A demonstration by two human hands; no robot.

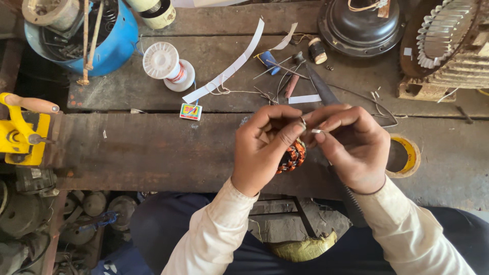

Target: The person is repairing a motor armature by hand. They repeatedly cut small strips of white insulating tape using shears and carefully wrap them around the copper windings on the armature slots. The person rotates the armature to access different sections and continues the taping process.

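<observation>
Over the worn bench (pixel 153 153), both hands are up close together. The left hand (pixel 265 147) is curled tight around a copper-wound coil (pixel 292 157), which sits low in its palm. The right hand (pixel 351 147), just beside it, pinches a small white strip (pixel 319 131) above the coil, fingers closed.

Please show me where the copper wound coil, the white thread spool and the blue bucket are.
copper wound coil (pixel 292 157), head view, on its orange windings under the left thumb.
white thread spool (pixel 161 60), head view, on its top flange.
blue bucket (pixel 118 45), head view, on its outer wall.
</observation>
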